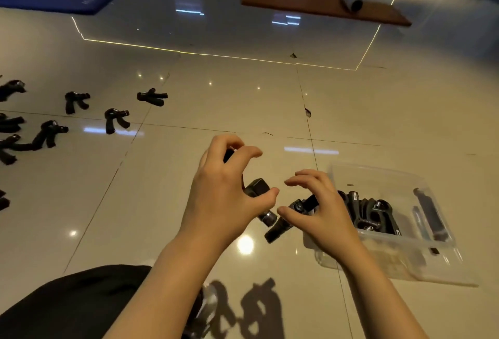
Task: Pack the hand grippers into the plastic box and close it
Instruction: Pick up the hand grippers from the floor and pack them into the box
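Head view: left hand (226, 192) just left of the plastic box (383, 255), fingers curled around a black hand gripper (258, 190), thumb pressing its knob end. Right hand (321, 211) at the box's left rim, fingers spread and bent, hovering over another gripper (280, 226) lying half out of the box; hard to tell whether touching. Several grippers (370, 213) already inside the box. More loose grippers (116, 120) scattered on the floor (216, 95), well left of the box. Risks, judged: overhanging gripper tipping out if nudged; tangled handles stacking high, blocking closure.
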`<move>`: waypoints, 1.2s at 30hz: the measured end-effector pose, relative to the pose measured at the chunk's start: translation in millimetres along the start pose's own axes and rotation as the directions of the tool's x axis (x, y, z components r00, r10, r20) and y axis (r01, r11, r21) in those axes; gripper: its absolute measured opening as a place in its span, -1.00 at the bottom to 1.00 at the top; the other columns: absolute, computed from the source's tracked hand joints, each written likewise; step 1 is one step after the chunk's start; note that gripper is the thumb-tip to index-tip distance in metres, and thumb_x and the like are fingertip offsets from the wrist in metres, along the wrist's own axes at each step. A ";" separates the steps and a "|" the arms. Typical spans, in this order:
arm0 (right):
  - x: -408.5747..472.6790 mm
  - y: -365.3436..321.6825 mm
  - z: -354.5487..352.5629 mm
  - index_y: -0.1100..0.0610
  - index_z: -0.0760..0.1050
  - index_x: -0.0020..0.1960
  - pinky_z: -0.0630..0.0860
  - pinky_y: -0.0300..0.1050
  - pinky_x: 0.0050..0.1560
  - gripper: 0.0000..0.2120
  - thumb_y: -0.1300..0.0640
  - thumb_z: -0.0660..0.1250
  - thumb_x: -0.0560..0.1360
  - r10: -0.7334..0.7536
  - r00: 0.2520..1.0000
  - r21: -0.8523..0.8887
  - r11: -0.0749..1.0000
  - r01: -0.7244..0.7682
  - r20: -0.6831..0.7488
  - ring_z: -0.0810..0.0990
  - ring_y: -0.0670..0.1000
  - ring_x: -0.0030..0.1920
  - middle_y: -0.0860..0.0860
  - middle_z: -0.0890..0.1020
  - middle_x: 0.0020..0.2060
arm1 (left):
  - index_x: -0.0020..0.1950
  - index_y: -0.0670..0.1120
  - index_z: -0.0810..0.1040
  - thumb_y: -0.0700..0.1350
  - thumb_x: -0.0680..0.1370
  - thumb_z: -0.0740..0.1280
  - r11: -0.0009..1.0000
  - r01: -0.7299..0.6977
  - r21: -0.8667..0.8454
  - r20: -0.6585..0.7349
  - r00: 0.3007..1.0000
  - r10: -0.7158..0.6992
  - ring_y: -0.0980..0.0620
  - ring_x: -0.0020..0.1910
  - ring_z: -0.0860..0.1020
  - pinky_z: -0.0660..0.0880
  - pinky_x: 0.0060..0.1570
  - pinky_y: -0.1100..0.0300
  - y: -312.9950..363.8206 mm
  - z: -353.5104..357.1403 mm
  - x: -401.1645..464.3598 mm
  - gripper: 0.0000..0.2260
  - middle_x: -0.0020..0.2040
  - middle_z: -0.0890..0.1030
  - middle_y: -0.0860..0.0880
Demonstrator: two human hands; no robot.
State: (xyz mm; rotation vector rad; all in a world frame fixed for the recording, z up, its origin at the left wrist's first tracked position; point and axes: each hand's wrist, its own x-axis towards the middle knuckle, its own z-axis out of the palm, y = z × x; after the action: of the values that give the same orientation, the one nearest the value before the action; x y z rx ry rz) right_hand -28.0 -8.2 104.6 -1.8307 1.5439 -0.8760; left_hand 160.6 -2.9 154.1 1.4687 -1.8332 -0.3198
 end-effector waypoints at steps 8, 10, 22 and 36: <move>-71.8 42.5 -87.1 -0.11 0.48 0.06 0.35 -0.30 0.15 -0.64 0.11 0.50 0.34 -0.006 0.995 -0.027 1.000 0.003 -0.102 0.42 -0.16 0.17 -0.15 0.44 0.11 | 0.12 -0.09 0.56 -0.01 0.28 0.55 0.996 -0.051 0.070 -0.028 0.998 0.053 -0.03 0.05 0.45 0.42 -0.05 0.21 92.0 47.7 -49.6 -0.54 0.12 0.43 -0.08; -94.8 51.2 -113.5 -0.10 0.49 0.05 0.37 -0.31 0.13 -0.66 0.12 0.49 0.34 -0.012 0.992 -0.032 0.999 0.008 -0.127 0.42 -0.21 0.15 -0.14 0.44 0.10 | 0.10 -0.10 0.57 -0.02 0.27 0.56 0.995 -0.052 0.080 -0.033 0.998 0.055 -0.04 0.03 0.45 0.38 -0.08 0.21 112.9 62.3 -66.2 -0.55 0.10 0.44 -0.09; -214.5 101.4 -241.2 -0.10 0.49 0.03 0.34 -0.23 0.16 -0.65 0.17 0.50 0.34 0.022 0.974 -0.071 0.997 -0.039 -0.228 0.43 -0.13 0.14 -0.27 0.41 0.06 | 0.12 -0.05 0.56 0.04 0.29 0.54 1.000 -0.014 -0.015 0.102 0.995 0.015 0.12 0.05 0.37 0.34 -0.01 0.32 201.9 130.2 -167.4 -0.54 0.10 0.32 0.09; -184.2 153.6 -251.6 -0.05 0.46 0.17 0.28 -0.49 0.00 -0.55 0.12 0.52 0.34 0.172 0.931 -0.047 0.979 -0.197 -0.321 0.39 -0.18 0.08 -0.15 0.42 0.12 | 0.05 -0.09 0.59 0.00 0.25 0.56 0.995 -0.052 -0.087 0.106 0.992 0.061 0.00 0.00 0.48 0.52 -0.06 0.15 228.4 190.7 -118.1 -0.57 0.09 0.43 -0.02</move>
State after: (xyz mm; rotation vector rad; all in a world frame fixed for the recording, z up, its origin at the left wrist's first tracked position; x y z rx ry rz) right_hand -340.2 144.2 118.2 -1.6198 1.9391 -1.0700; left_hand -129.0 127.9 116.2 1.3631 -1.9196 -0.4515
